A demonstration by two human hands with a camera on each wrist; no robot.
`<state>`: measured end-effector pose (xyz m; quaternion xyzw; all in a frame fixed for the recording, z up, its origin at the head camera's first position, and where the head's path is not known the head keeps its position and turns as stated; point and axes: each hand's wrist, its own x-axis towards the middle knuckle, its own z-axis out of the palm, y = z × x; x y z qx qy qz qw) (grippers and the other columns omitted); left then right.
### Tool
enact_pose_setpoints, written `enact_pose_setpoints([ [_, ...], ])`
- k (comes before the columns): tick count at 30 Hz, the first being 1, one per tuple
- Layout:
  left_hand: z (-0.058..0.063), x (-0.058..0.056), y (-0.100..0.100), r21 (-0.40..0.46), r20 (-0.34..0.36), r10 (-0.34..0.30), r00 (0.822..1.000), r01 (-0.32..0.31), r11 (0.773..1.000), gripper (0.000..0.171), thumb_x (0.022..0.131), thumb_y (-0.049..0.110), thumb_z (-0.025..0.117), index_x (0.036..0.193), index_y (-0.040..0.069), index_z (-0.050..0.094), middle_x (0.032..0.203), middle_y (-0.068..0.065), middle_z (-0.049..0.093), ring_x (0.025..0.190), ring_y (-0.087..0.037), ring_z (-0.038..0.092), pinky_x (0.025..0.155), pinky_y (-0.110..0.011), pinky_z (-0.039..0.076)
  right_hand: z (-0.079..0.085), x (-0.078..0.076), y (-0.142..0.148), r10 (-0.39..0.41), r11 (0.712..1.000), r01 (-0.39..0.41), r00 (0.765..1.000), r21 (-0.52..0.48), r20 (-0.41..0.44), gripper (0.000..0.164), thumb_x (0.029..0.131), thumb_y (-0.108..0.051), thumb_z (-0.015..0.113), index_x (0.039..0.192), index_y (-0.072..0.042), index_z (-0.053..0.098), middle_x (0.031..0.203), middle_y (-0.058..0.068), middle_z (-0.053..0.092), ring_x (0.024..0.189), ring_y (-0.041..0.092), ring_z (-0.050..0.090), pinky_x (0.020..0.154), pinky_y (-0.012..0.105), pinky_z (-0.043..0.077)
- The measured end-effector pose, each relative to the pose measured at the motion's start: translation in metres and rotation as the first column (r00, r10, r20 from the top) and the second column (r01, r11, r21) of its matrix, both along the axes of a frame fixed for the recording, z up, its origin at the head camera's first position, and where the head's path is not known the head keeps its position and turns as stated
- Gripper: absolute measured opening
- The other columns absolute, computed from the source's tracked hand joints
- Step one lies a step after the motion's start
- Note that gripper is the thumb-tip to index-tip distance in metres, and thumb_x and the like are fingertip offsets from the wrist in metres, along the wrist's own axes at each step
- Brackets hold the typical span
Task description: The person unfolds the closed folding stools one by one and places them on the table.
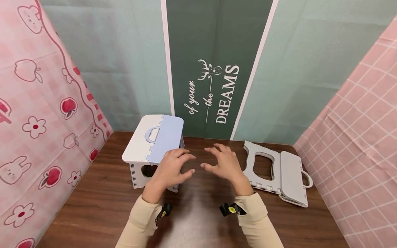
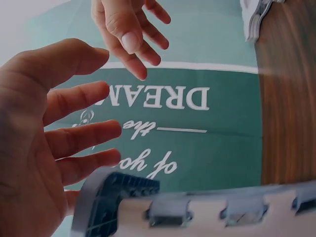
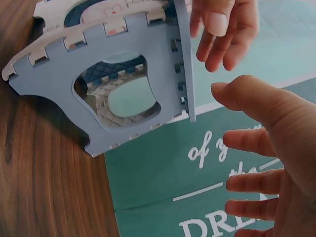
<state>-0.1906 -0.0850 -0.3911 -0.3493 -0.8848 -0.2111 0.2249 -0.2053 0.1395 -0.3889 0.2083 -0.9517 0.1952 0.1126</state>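
Observation:
Unfolded on the table's left side stands a white and light blue folding step stool point(image 1: 169, 137), its blue handle point(image 1: 152, 134) on the top. My left hand point(image 1: 173, 167) hovers beside and partly in front of this stool, fingers spread and holding nothing. Facing it across a gap, my right hand point(image 1: 224, 162) is also in the air with loosely bent fingers and nothing in them. To its right a grey-white folding stool point(image 1: 291, 175) lies folded on the table. The right wrist view shows the standing stool's blue side panel point(image 3: 59, 89) with an oval opening.
The dark brown wooden table point(image 1: 198, 213) meets a green cloth backdrop point(image 1: 217, 41) with white lettering. Pink patterned cloth point(image 1: 46, 137) hangs at the left, and pink checked cloth point(image 1: 363, 137) at the right.

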Motion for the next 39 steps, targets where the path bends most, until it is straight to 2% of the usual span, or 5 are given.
enact_pose_setpoints([
  [7, -0.007, 0.001, 0.015, -0.005, -0.026, -0.027, 0.999, 0.027, 1.000, 0.035, 0.076, 0.031, 0.070, 0.106, 0.014, 0.066, 0.112, -0.011, 0.059, 0.108, -0.029, 0.051, 0.089, -0.049, 0.038, -0.006, 0.004, 0.018, -0.043, 0.998, 0.045, 0.998, -0.050, 0.042, 0.060, 0.076, -0.046, 0.073, 0.126, -0.017, 0.058, 0.132, 0.019, 0.046, 0.116, 0.042, 0.042, 0.087, 0.060, 0.032],
  [13, -0.011, 0.001, 0.027, -0.032, -0.016, -0.053, 0.998, 0.052, 0.998, 0.036, 0.075, 0.033, 0.071, 0.106, 0.015, 0.066, 0.111, -0.009, 0.059, 0.106, -0.026, 0.052, 0.084, -0.046, 0.041, -0.012, 0.008, 0.031, -0.074, 0.996, 0.076, 0.996, -0.048, 0.053, 0.061, 0.075, -0.045, 0.073, 0.126, -0.016, 0.059, 0.131, 0.020, 0.046, 0.114, 0.043, 0.042, 0.085, 0.059, 0.033],
  [22, -0.021, -0.003, 0.040, -0.050, 0.048, -0.054, 0.997, 0.057, 0.997, 0.039, 0.076, 0.034, 0.071, 0.109, 0.014, 0.065, 0.111, -0.011, 0.059, 0.104, -0.027, 0.054, 0.084, -0.045, 0.042, -0.021, 0.014, 0.045, -0.103, 0.994, 0.105, 0.993, -0.019, 0.061, 0.062, 0.075, -0.045, 0.073, 0.126, -0.015, 0.058, 0.131, 0.022, 0.046, 0.115, 0.044, 0.042, 0.084, 0.062, 0.034],
  [32, -0.032, -0.003, 0.054, -0.136, 0.135, -0.011, 0.991, 0.029, 0.990, 0.041, 0.077, 0.037, 0.069, 0.112, 0.016, 0.064, 0.114, -0.008, 0.057, 0.104, -0.026, 0.053, 0.082, -0.043, 0.041, -0.028, 0.018, 0.058, -0.127, 0.992, 0.127, 0.990, -0.001, 0.055, 0.062, 0.075, -0.046, 0.073, 0.126, -0.014, 0.058, 0.130, 0.022, 0.046, 0.114, 0.045, 0.043, 0.082, 0.063, 0.034],
  [39, -0.039, -0.004, 0.063, -0.142, 0.178, -0.009, 0.984, 0.035, 0.989, 0.041, 0.078, 0.038, 0.068, 0.114, 0.018, 0.063, 0.116, -0.007, 0.057, 0.103, -0.026, 0.054, 0.083, -0.043, 0.041, -0.032, 0.024, 0.069, -0.161, 0.987, 0.162, 0.983, -0.003, 0.086, 0.062, 0.075, -0.046, 0.072, 0.127, -0.013, 0.058, 0.131, 0.024, 0.044, 0.115, 0.047, 0.042, 0.083, 0.063, 0.033],
])
